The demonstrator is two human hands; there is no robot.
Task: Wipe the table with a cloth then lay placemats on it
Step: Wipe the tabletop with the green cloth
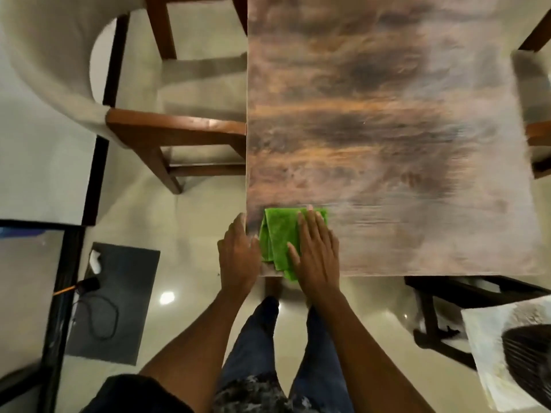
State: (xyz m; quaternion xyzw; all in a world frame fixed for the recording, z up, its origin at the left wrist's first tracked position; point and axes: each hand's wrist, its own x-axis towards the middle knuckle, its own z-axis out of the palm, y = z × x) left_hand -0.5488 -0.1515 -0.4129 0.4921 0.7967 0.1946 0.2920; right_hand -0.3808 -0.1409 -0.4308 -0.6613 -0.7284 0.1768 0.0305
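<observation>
A folded green cloth [278,234] lies on the near left corner of the brown wood-grain table [387,129]. My right hand [317,248] presses flat on the cloth's right half with fingers straight. My left hand [238,257] rests with straight fingers at the table's left edge, touching the cloth's left side. A fold of the cloth hangs slightly over the near edge. What may be a placemat [507,353], pale with a dark pattern, lies at the lower right.
A wooden chair with a pale cushion [143,126] stands left of the table. Other chairs [536,135] sit at the right edge and near right [447,296]. A grey floor mat [119,302] with a cable lies on the tiled floor at left.
</observation>
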